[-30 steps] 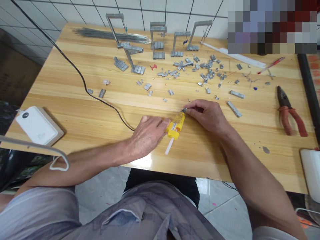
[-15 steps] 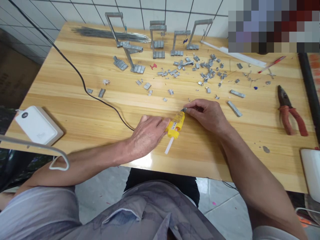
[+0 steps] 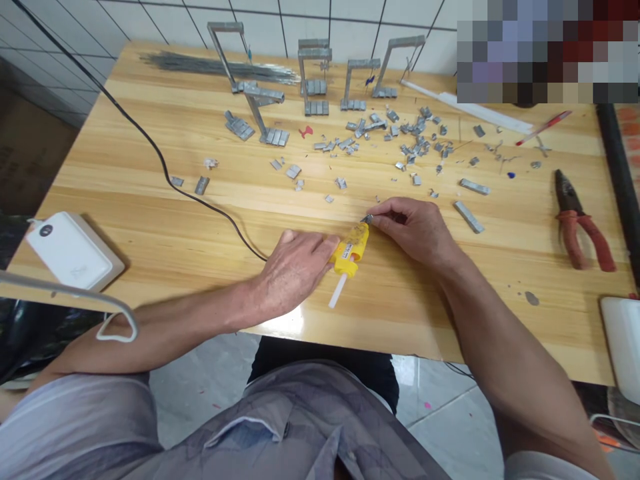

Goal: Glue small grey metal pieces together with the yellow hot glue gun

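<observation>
My left hand (image 3: pixel 297 270) is closed around a yellow hot glue gun (image 3: pixel 354 241) lying on its side just above the wood. A white glue stick (image 3: pixel 339 291) sticks out of its back end, toward me. Between the thumb and fingertips of my right hand (image 3: pixel 417 230) is a small grey metal piece (image 3: pixel 369 219), held right at the gun's nozzle. The nozzle tip itself is mostly hidden by that piece and the fingers.
Small metal pieces (image 3: pixel 420 143) lie scattered mid-table. Behind them stand several grey metal frames (image 3: pixel 305 73) and a bundle of thin rods (image 3: pixel 215 67). Red-handled pliers (image 3: pixel 570 207) lie right, a white power bank (image 3: pixel 75 253) left. A black cord (image 3: pixel 220 207) runs toward the glue gun.
Both hands, the glue gun and the metal piece keep almost the same place. Only a slight shift of the whole view shows.
</observation>
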`<control>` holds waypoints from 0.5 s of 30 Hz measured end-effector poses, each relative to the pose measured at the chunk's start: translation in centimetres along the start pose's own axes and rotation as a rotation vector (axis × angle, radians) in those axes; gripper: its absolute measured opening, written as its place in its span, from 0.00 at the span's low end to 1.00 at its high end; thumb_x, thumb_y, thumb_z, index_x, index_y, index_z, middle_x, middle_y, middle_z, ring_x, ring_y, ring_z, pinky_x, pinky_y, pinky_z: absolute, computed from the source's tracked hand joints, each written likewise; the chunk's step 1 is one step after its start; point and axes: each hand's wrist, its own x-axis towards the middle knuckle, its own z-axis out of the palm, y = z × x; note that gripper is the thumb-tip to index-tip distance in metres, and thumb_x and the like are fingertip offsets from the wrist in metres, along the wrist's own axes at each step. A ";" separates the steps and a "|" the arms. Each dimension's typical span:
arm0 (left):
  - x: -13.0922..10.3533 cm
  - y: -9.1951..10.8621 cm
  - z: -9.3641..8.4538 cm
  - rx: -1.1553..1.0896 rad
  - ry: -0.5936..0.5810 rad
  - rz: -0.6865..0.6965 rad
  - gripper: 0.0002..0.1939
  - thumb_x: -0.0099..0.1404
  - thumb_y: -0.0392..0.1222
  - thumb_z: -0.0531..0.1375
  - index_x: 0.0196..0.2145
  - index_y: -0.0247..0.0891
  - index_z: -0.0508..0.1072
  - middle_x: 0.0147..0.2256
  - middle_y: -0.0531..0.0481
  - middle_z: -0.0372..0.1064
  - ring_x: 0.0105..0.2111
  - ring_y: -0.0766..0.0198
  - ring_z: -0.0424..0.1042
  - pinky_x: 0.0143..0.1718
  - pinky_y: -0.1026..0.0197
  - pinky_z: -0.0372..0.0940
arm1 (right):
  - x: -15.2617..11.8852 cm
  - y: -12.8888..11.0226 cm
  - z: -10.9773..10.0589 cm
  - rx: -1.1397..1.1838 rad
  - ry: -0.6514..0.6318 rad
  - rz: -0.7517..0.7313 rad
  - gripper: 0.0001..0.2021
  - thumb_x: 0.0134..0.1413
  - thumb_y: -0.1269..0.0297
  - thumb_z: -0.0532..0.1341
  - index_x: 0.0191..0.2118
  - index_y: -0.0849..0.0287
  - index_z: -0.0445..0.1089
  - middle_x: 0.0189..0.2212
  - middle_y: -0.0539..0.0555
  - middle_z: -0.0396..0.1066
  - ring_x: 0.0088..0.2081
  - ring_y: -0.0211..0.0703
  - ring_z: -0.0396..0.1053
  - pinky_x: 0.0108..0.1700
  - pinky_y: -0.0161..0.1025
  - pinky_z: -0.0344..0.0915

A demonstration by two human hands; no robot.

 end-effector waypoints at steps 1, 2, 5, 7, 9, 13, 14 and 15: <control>0.0 0.0 0.0 0.002 -0.007 -0.006 0.16 0.80 0.33 0.56 0.61 0.34 0.75 0.45 0.39 0.83 0.44 0.49 0.82 0.46 0.50 0.63 | 0.0 0.0 0.0 0.000 0.000 0.002 0.07 0.62 0.60 0.70 0.41 0.52 0.87 0.33 0.52 0.84 0.33 0.45 0.73 0.39 0.44 0.68; 0.0 0.0 0.0 0.005 -0.012 -0.012 0.16 0.80 0.33 0.56 0.61 0.34 0.76 0.45 0.39 0.83 0.44 0.48 0.82 0.46 0.50 0.63 | 0.0 0.0 0.0 0.001 -0.002 0.006 0.07 0.62 0.59 0.70 0.41 0.52 0.87 0.34 0.52 0.84 0.33 0.45 0.73 0.39 0.44 0.68; 0.1 0.1 -0.1 0.022 -0.022 -0.020 0.18 0.80 0.34 0.56 0.62 0.33 0.75 0.47 0.37 0.84 0.45 0.47 0.83 0.47 0.49 0.64 | 0.0 0.0 0.0 0.005 -0.004 0.013 0.08 0.62 0.58 0.70 0.41 0.53 0.87 0.34 0.52 0.84 0.33 0.45 0.73 0.39 0.44 0.68; 0.0 0.2 -0.3 0.027 -0.022 -0.009 0.19 0.80 0.35 0.56 0.64 0.31 0.74 0.49 0.36 0.83 0.47 0.46 0.82 0.49 0.48 0.65 | 0.0 0.0 0.0 0.003 -0.004 0.010 0.08 0.62 0.57 0.70 0.41 0.52 0.88 0.33 0.52 0.84 0.33 0.45 0.73 0.38 0.44 0.68; -0.1 0.2 -0.4 0.021 -0.020 0.005 0.22 0.80 0.38 0.56 0.66 0.30 0.73 0.50 0.34 0.83 0.48 0.45 0.82 0.50 0.47 0.65 | 0.0 0.0 0.0 -0.002 -0.003 0.007 0.09 0.63 0.56 0.71 0.41 0.52 0.88 0.33 0.53 0.83 0.33 0.45 0.72 0.37 0.43 0.67; -0.3 0.1 -0.2 -0.002 -0.002 0.031 0.23 0.81 0.37 0.56 0.68 0.28 0.71 0.49 0.34 0.82 0.47 0.45 0.81 0.49 0.47 0.64 | 0.0 -0.1 0.0 0.003 -0.001 0.006 0.09 0.62 0.57 0.70 0.41 0.52 0.87 0.32 0.53 0.83 0.32 0.45 0.72 0.36 0.43 0.66; -0.3 0.0 -0.1 -0.009 0.005 0.035 0.22 0.81 0.36 0.56 0.68 0.29 0.72 0.48 0.35 0.82 0.46 0.46 0.81 0.49 0.48 0.64 | 0.0 -0.1 0.0 0.008 -0.001 0.007 0.08 0.62 0.58 0.70 0.41 0.52 0.87 0.32 0.53 0.83 0.32 0.45 0.72 0.37 0.43 0.67; -0.3 0.0 0.0 -0.016 0.009 0.035 0.21 0.81 0.35 0.56 0.67 0.29 0.73 0.48 0.36 0.82 0.46 0.46 0.81 0.48 0.48 0.64 | 0.0 -0.1 0.0 0.013 -0.001 0.009 0.08 0.62 0.58 0.70 0.41 0.53 0.87 0.32 0.52 0.83 0.32 0.45 0.72 0.37 0.43 0.67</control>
